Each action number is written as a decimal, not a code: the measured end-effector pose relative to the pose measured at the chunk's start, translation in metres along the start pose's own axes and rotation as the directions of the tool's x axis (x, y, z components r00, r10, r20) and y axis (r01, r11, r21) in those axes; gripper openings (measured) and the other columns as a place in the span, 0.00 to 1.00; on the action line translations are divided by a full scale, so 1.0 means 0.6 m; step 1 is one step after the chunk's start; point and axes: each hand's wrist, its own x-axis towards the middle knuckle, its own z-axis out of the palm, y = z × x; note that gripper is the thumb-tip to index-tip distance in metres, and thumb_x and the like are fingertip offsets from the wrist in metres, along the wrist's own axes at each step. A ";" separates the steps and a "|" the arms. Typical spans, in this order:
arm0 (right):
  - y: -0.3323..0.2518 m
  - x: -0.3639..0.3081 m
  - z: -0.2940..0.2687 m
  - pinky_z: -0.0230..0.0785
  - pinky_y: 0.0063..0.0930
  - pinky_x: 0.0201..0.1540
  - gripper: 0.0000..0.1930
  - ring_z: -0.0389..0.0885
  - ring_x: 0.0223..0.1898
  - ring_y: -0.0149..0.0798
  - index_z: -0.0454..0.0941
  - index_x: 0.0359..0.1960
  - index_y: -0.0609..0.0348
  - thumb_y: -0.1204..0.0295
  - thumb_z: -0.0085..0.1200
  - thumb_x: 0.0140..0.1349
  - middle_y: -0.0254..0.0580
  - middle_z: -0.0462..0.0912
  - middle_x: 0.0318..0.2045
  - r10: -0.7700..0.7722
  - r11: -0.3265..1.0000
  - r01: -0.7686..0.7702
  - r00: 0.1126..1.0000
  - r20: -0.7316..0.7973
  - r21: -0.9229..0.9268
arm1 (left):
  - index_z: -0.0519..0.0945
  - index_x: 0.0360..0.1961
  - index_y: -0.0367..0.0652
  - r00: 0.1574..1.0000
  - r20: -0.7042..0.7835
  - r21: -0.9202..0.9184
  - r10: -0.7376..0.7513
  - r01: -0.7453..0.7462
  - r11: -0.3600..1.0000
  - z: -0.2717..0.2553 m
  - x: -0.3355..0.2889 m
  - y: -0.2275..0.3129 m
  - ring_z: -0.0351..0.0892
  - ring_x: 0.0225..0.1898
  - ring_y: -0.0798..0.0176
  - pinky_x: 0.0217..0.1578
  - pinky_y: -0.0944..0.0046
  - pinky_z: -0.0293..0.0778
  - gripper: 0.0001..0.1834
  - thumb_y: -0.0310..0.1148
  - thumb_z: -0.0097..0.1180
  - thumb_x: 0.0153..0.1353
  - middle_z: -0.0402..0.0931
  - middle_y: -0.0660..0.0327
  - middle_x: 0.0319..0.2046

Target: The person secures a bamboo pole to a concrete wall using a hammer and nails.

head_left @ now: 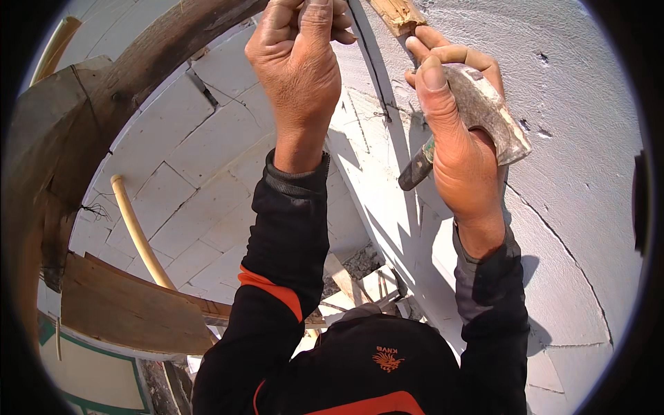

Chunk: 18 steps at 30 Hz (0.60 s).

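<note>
My left hand point(301, 55) is raised at the top edge, fingers curled and pressed together. What they pinch, if anything, is cut off or too small to make out. Across from it, my right hand point(460, 131) is closed round a hammer point(487, 114). Its grey metal head, caked with pale mortar, lies over the palm, and the dark handle with a green part sticks out toward the lower left. The fingertips of this hand are beside the broken end of a wooden batten point(398, 15). A thin dark cord or wire point(373, 59) runs down the wall between both hands.
A rough white wall point(574, 138) rises at the right; pale block masonry point(200, 159) lies behind my left arm. Curving timber point(131, 83), a light pole point(138, 228) and a brown board point(128, 304) occupy the left. Rubble and wood scraps point(360, 277) lie below.
</note>
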 end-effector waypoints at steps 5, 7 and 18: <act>-0.024 -0.012 0.009 0.72 0.47 0.65 0.18 0.72 0.67 0.53 0.68 0.58 0.57 0.61 0.52 0.74 0.64 0.71 0.65 0.116 0.988 -0.113 0.993 -0.022 0.109 | 0.83 0.52 0.41 0.646 0.371 0.503 0.667 -0.743 0.441 0.022 0.077 -0.023 0.80 0.46 0.61 0.50 0.60 0.78 0.12 0.27 0.57 0.70 0.83 0.58 0.42; -0.009 -0.018 0.014 0.70 0.48 0.66 0.18 0.69 0.69 0.57 0.67 0.58 0.56 0.61 0.51 0.74 0.66 0.66 0.67 0.134 0.988 -0.135 0.991 0.012 0.078 | 0.84 0.50 0.41 0.696 0.330 0.581 0.638 -0.682 0.444 0.021 0.051 -0.062 0.83 0.51 0.55 0.56 0.52 0.77 0.11 0.26 0.60 0.67 0.85 0.57 0.42; -0.038 -0.041 0.004 0.63 0.52 0.70 0.18 0.63 0.72 0.60 0.63 0.59 0.58 0.62 0.49 0.75 0.68 0.62 0.69 0.093 0.995 -0.091 0.993 -0.077 0.026 | 0.82 0.48 0.35 0.713 0.136 0.554 0.688 -0.630 0.544 0.093 0.002 -0.075 0.81 0.48 0.47 0.57 0.47 0.74 0.12 0.20 0.62 0.62 0.81 0.55 0.33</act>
